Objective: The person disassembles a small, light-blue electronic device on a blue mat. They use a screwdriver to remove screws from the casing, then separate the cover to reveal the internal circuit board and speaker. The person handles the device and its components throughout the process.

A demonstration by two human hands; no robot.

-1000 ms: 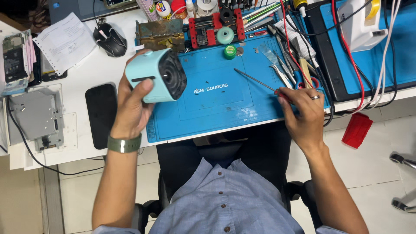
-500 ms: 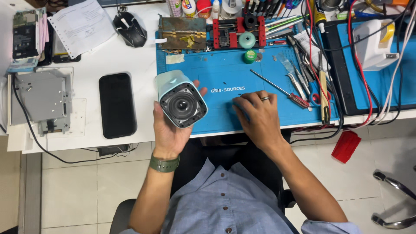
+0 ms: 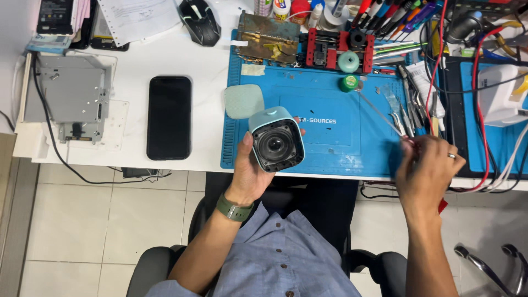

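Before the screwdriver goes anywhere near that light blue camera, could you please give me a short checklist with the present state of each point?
1. Camera held firmly: ok. The left hand wraps the light blue camera, lens face up toward the viewer.
2. Tool in hand: ok. The right hand grips a thin screwdriver by its red handle, shaft lying over the blue mat.
3. Tip matches the screws: cannot tell, too small and blurred.
4. Removed cover out of the way: ok. The pale green cover lies on the mat behind the camera.
5. Phone clear of the work: ok, it lies left of the mat.
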